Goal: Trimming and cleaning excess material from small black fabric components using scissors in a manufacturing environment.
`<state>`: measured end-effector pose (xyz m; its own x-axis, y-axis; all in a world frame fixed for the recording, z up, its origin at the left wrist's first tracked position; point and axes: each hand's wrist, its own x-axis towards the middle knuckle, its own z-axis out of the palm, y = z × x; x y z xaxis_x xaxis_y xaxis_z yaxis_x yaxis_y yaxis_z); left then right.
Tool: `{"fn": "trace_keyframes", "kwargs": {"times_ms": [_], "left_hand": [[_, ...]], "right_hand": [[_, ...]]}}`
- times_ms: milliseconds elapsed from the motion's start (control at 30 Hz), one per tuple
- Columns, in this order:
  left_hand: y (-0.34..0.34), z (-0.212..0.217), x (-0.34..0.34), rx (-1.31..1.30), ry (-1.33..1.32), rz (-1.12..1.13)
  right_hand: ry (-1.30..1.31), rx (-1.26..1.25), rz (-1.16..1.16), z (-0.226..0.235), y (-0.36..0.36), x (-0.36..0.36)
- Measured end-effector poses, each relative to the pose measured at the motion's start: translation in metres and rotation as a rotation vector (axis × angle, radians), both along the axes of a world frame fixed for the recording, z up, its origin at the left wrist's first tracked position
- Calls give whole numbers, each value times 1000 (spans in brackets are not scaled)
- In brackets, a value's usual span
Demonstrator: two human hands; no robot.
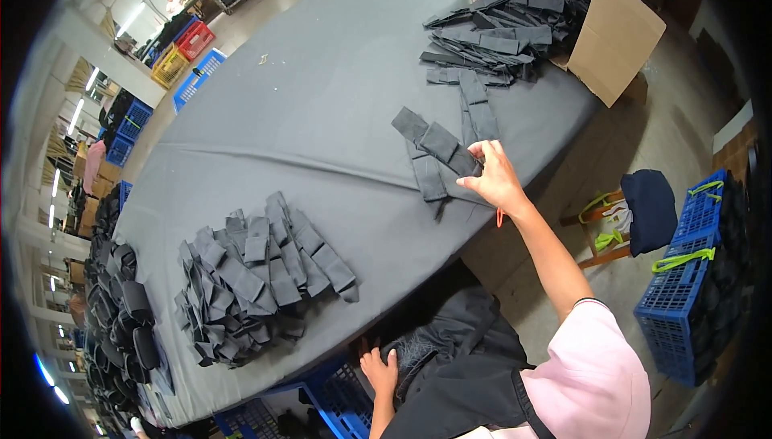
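Observation:
My right hand (pixel 493 178) reaches out over the table's right edge and pinches a dark grey fabric strip (pixel 438 145), one of a few that lie together there. My left hand (pixel 379 371) rests low by the table's near edge, fingers spread, touching black cloth (pixel 450 358) on my lap. A big heap of folded dark grey strips (pixel 257 278) lies on the grey table (pixel 305 101) at the near left. More strips (pixel 490 33) spill from a tipped cardboard box (pixel 615 37) at the far right.
Blue plastic crates stand on the floor at the right (pixel 683 278) and under the table's near edge (pixel 338 399). A wooden stool with dark cloth (pixel 635 214) sits beside the right crate. Black pieces (pixel 121 310) are stacked at the far left. Coloured crates (pixel 189 53) stand beyond the table.

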<state>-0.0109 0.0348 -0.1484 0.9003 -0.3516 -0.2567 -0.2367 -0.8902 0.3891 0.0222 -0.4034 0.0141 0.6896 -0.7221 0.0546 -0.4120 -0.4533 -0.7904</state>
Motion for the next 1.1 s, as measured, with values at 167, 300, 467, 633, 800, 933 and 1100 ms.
{"fn": "trace_keyframes", "kwargs": {"times_ms": [167, 300, 467, 633, 800, 933, 1100], "left_hand": [[-23, 52, 8, -536, 7, 246], [-40, 95, 6, -751, 226, 255], [-68, 111, 10, -1018, 358, 148], [-66, 116, 10, -1273, 456, 215], [-47, 127, 8, -1190, 435, 306], [-38, 115, 4, -1402, 529, 390], [-27, 107, 4, -1479, 619, 403]], "right_hand": [[-187, -35, 208, 9, 35, -10], [-114, 279, 428, -1, 102, -6], [6, 449, 536, -11, 165, -25], [145, 645, 755, -38, 199, -36], [127, 739, 816, -29, 231, -37], [389, 875, 792, -6, 245, -32], [322, 1120, 680, -10, 259, -36]]}}
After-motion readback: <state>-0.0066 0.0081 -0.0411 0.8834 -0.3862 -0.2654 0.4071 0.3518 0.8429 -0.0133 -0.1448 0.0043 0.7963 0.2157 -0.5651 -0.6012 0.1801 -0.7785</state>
